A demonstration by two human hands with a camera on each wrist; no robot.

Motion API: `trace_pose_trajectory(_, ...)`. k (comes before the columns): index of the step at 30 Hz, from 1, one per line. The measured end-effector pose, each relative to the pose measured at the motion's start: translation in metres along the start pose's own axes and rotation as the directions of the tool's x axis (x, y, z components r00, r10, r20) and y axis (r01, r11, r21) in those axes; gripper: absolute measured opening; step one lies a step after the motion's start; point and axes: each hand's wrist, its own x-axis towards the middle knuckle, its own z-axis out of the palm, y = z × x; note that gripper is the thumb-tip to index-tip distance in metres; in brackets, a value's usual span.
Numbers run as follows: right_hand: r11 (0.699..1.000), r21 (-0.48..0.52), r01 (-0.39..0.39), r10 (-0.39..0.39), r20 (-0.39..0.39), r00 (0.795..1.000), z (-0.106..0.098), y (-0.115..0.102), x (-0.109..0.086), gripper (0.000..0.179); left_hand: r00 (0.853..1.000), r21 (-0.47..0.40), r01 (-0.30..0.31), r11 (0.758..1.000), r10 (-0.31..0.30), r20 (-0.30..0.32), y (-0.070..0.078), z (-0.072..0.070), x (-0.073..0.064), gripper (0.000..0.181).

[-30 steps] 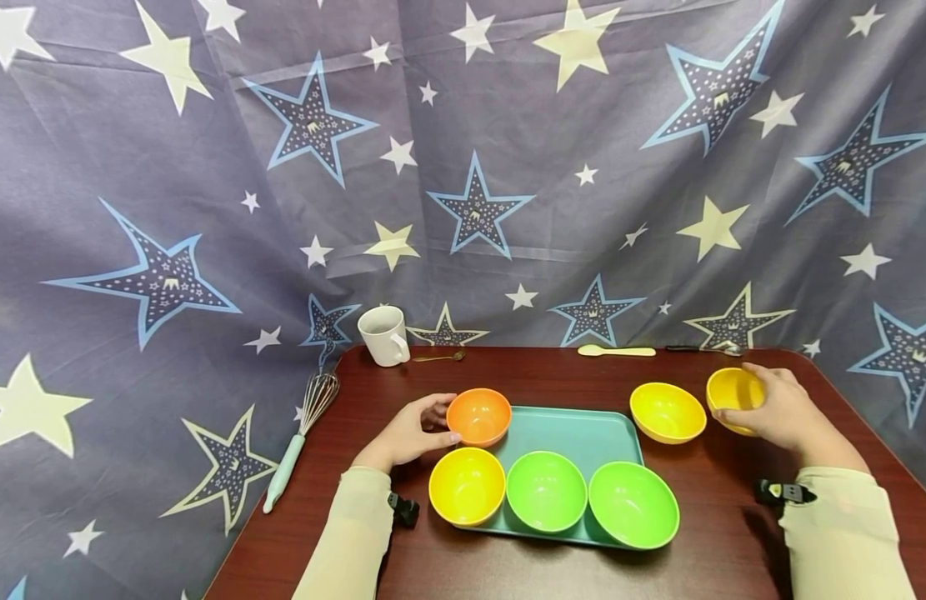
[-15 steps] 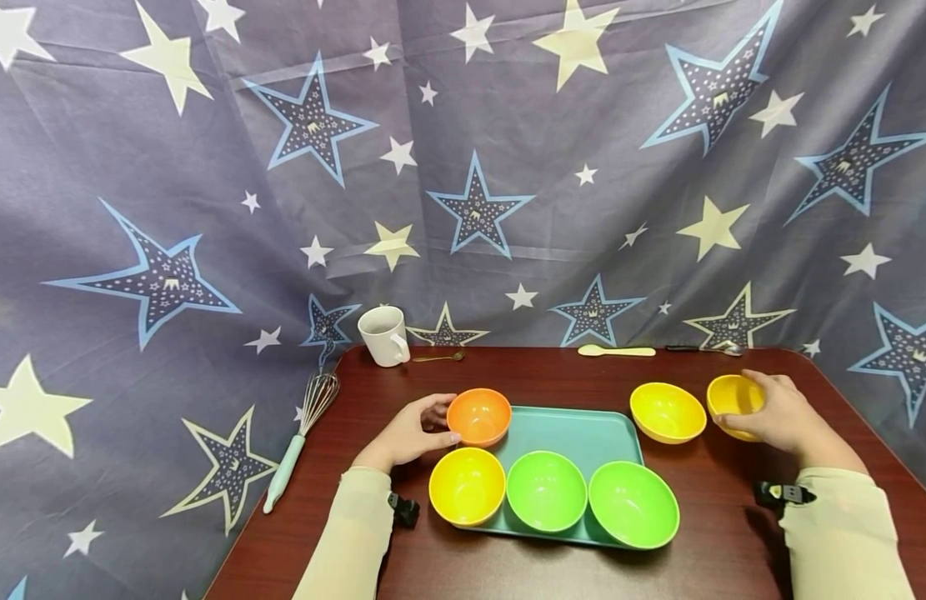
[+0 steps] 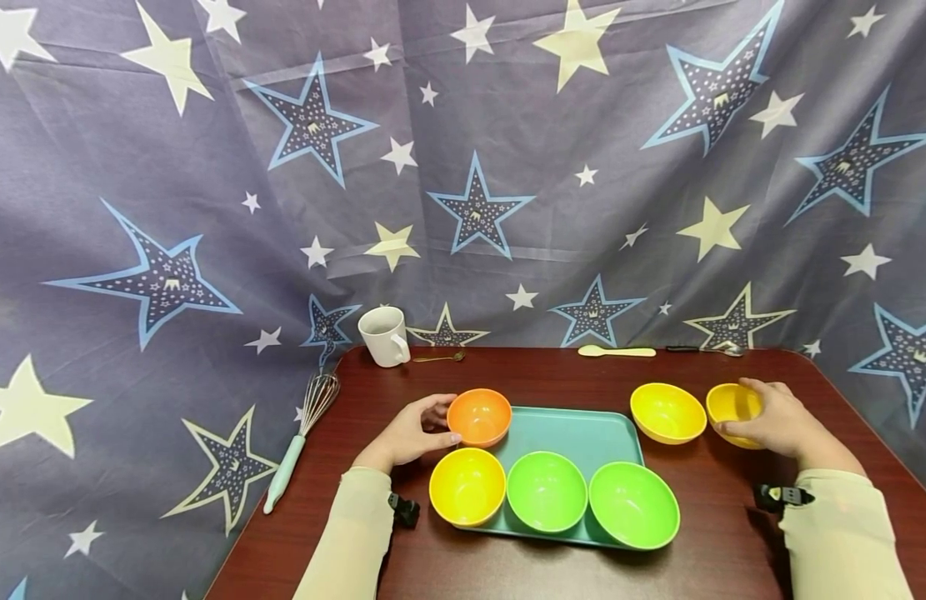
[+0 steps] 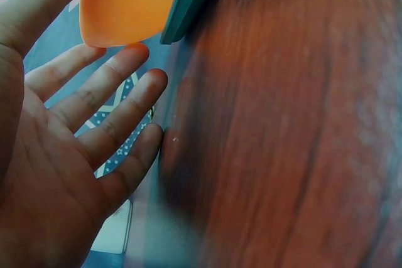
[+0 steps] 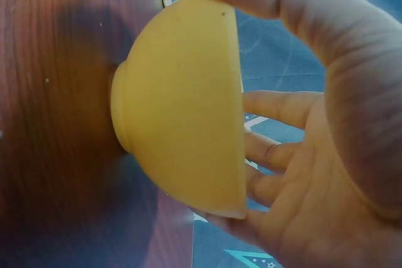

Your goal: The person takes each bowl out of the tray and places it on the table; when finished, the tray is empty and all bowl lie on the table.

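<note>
My left hand (image 3: 406, 431) is beside an orange bowl (image 3: 479, 417), on the left end of a teal tray (image 3: 575, 429). The left wrist view shows its fingers (image 4: 110, 95) spread and relaxed, fingertips right at the bowl's side. On the right, my right hand (image 3: 788, 427) grips a yellow bowl (image 3: 728, 405), thumb at the near rim and fingers along the far side. In the right wrist view that bowl's foot is right at the tabletop, its mouth facing up. A second yellow bowl (image 3: 668, 412) stands just left of it.
Along the tray's near edge stand a yellow bowl (image 3: 467, 487) and two green bowls (image 3: 547, 492). At the back are a white mug (image 3: 384, 337), a small spoon (image 3: 440, 357), a cream spatula (image 3: 616, 352) and a black-handled spoon (image 3: 703, 349). A whisk (image 3: 297, 442) lies at the left edge.
My right hand has lowered slightly with the yellow bowl, which now sits level with its yellow neighbour. The left hand and the other bowls have stayed put.
</note>
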Motion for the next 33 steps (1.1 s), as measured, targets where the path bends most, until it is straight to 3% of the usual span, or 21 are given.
trace_pose_trajectory(10,1.0,-0.011,0.0,0.0,0.004,1.0,0.0039,0.0008,0.0018,0.104,1.0,-0.056,-0.009,0.998,0.01,0.024,-0.0002,-0.0001,-0.0003,0.076)
trace_pose_trajectory(33,1.0,-0.007,-0.002,0.002,0.029,1.0,0.0036,0.0,0.0022,0.106,1.0,0.007,-0.005,1.0,0.005,0.003,-0.0084,0.0008,0.0027,0.072)
